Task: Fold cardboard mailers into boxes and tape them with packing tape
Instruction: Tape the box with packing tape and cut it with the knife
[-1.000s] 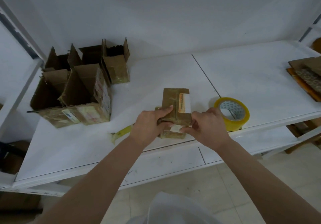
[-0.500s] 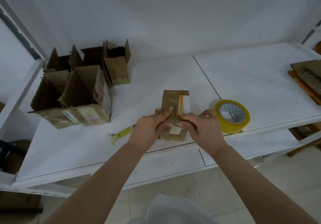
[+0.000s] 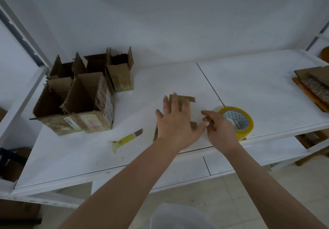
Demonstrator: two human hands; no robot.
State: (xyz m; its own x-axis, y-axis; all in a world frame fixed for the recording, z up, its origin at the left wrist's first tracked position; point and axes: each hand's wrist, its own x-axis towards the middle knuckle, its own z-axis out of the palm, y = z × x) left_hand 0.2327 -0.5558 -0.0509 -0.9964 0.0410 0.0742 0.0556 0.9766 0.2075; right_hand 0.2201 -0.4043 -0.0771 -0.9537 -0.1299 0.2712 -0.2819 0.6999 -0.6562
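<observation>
Flattened under my left hand (image 3: pixel 175 123), the cardboard mailer (image 3: pixel 185 98) is lying just left of the tape roll (image 3: pixel 236 120), near the front edge of the shelf (image 3: pixel 267 79). That hand's fingers are spreading straight and pressing down, gripping nothing. Beside it, my right hand (image 3: pixel 219 131) is hovering between the mailer and the roll, fingers curling loosely; whether the fingertips are pinching a tape end or nothing I cannot tell, since the film would be clear and the hand is blurring.

I am judging the mailer to be light and fairly stiff along its panels but weak at the creases, with glossy old tape patches that could be slipping under a palm. I would be taking hold at the panel edges, thumbs on the fold lines, rather than on the taped faces.

Left of the roll, past the mailer, a yellow utility knife (image 3: pixel 127 138) is lying on the shelf, and further left a cluster of open boxes (image 3: pixel 83 97) is standing with flaps up. Right of the roll, flat cardboard sheets (image 3: pixel 315 84) are stacking at the shelf's end.
</observation>
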